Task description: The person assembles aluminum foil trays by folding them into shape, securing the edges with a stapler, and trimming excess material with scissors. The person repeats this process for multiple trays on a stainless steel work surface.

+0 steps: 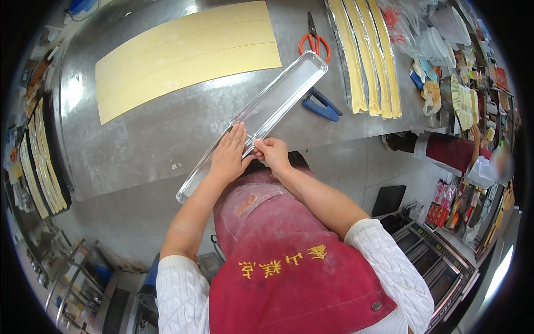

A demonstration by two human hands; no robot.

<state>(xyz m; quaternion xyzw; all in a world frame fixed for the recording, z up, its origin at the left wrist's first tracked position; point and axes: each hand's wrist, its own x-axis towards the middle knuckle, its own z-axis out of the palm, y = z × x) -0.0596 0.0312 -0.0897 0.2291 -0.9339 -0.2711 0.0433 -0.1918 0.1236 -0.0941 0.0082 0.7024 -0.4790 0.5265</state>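
A long, narrow foil tray (283,92) lies slanted over the near edge of the steel table. At its middle a crosswise ridge or overlap shows, where two lengths seem to meet; my hands partly hide it. My left hand (227,153) rests on this middle part, fingers stretched out and close together. With thumb and fingers pinched, my right hand (272,155) grips the tray's near rim just right of the ridge. A blue stapler (322,104) lies right of the tray. Beyond the tray's far end are scissors (315,42) with orange handles.
A wide yellow sheet (189,58) with lengthwise lines covers the table's far left. Several filled foil trays (367,61) stand side by side at the far right, and more foil trays (41,161) at the left. Another person (456,153) works at the right.
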